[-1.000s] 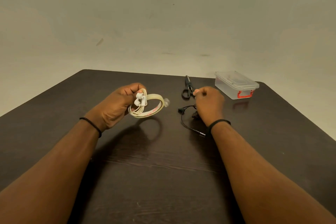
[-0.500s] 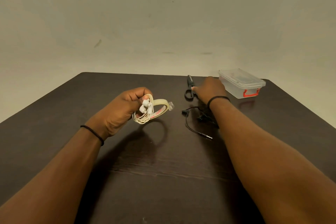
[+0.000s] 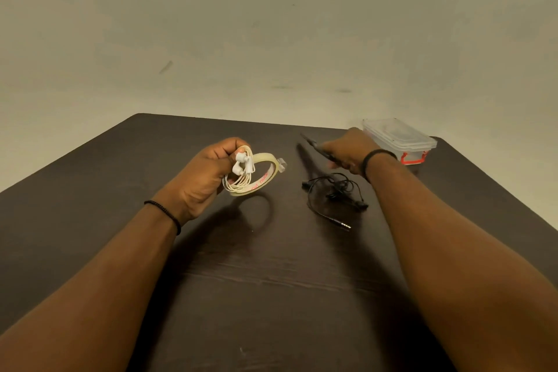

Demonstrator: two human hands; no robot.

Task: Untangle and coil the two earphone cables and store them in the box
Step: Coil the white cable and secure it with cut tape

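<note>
Fingers of the left hand curl in a tight grip around the coiled white earphones and a roll of clear tape, held just above the dark surface. The right hand holds the black scissors in its grip, lifted off the surface. The black earphones lie in a loose tangle on the surface, just under the right wrist. The clear box with red clips sits closed near the far right corner.
</note>
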